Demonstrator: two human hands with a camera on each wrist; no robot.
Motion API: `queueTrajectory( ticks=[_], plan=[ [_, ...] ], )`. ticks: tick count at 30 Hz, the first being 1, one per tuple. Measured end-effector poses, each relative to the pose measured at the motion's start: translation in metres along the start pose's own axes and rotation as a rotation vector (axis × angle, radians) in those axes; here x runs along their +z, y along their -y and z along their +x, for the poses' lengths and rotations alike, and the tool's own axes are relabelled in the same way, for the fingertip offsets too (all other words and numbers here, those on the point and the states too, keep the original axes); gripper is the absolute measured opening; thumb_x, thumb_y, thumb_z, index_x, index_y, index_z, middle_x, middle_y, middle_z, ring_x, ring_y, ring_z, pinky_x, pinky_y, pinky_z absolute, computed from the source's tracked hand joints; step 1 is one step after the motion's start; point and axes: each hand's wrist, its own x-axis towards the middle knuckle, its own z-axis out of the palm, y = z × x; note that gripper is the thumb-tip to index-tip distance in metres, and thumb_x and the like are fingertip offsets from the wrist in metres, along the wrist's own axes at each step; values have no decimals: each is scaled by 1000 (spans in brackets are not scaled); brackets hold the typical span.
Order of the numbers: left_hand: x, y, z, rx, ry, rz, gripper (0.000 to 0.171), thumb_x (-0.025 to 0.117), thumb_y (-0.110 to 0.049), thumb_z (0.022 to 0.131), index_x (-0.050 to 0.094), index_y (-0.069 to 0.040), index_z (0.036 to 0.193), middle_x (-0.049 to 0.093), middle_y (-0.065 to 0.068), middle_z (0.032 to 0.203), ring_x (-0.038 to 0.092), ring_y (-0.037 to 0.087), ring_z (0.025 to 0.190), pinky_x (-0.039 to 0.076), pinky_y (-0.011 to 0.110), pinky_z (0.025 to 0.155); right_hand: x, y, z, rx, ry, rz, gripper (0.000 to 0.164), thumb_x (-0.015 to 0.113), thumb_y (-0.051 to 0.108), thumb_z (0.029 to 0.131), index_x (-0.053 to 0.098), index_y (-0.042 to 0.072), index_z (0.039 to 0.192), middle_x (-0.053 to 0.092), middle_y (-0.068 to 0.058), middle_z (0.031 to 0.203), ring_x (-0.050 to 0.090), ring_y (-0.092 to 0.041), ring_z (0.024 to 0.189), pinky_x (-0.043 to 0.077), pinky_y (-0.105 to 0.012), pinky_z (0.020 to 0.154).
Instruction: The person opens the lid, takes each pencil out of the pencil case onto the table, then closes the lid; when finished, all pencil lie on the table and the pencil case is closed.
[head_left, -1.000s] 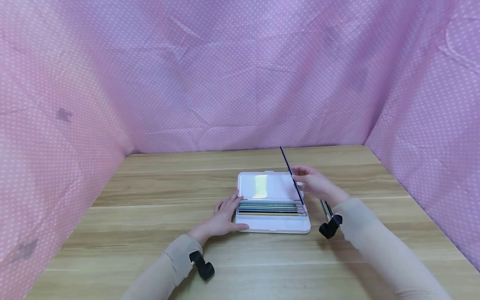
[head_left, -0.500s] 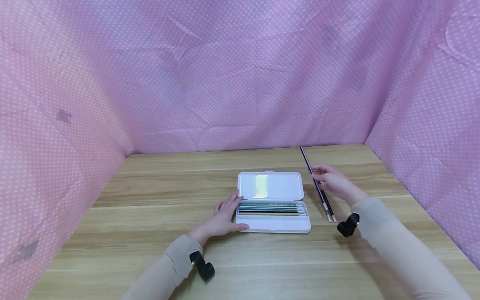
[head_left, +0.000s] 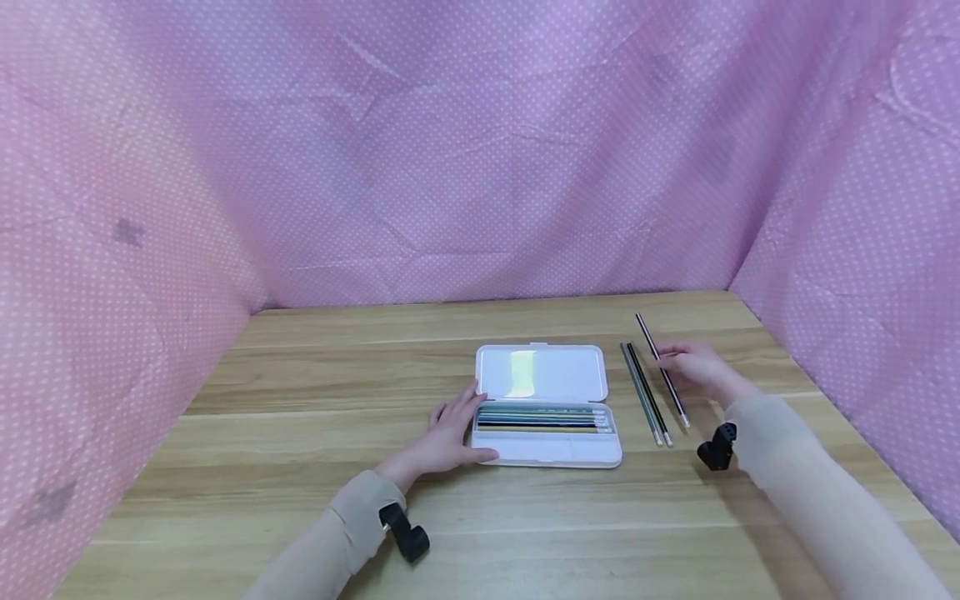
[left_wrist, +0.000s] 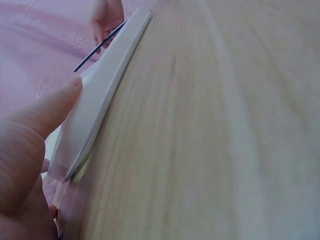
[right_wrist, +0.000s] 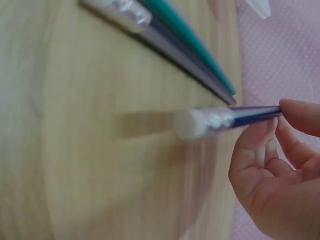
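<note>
A white pencil case (head_left: 528, 452) lies with its lid raised back, several pencils (head_left: 536, 419) side by side in its compartment. My left hand (head_left: 441, 440) rests against the case's left end, fingers spread and extended; in the left wrist view its thumb touches the front wall. Out to the right, my right hand (head_left: 699, 368) pinches a dark pencil (head_left: 672, 393) between thumb and fingertips. That pencil tilts over the table, eraser end toward me. In the right wrist view, its white eraser (right_wrist: 188, 124) casts a shadow on the wood.
Between the case and my right hand, a teal pencil (head_left: 640, 392) and a black pencil (head_left: 649, 393) lie together on the wooden table (head_left: 300, 433). Pink dotted cloth (head_left: 480, 167) hangs behind the table and along both sides.
My right hand has carried the dark pencil from above the case's right end rightward, past the two pencils on the table, and lowered it. My left hand and the case have stayed put.
</note>
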Motion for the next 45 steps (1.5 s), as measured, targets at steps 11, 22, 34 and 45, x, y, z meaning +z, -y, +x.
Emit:
queueTrajectory(
  ticks=[11, 22, 34, 45],
  plan=[
    [1, 0, -1, 6, -3, -8, 89, 71, -46, 80, 26, -12, 149, -1, 5, 161, 6, 32, 147, -1, 59, 113, -4, -12, -2, 25, 37, 3, 51, 48, 4, 94, 29, -23, 133, 58, -22, 113, 56, -3, 88, 53, -25, 82],
    [1, -1, -1, 8, -7, -18, 89, 71, -45, 81, 26, -13, 149, -1, 5, 161, 7, 32, 146, -2, 59, 113, 3, -18, -3, 59, 13, -42, 42, 54, 3, 89, 41, -22, 121, 56, -2, 89, 53, -6, 77, 52, -20, 68],
    [1, 0, 0, 10, -11, -14, 89, 71, -46, 80, 26, -12, 149, -1, 5, 161, 8, 33, 146, -1, 59, 113, 9, -18, -4, 55, -37, -129, 33, 57, -2, 86, 47, -19, 113, 57, -15, 95, 57, -9, 72, 55, -26, 65],
    [0, -1, -1, -2, -1, -9, 90, 71, -46, 80, 25, -13, 150, -2, 4, 161, 7, 32, 146, -1, 58, 113, 11, -19, -3, 80, -61, -173, 37, 63, 3, 86, 50, -15, 114, 58, -18, 99, 58, -12, 76, 55, -27, 65]
  ],
)
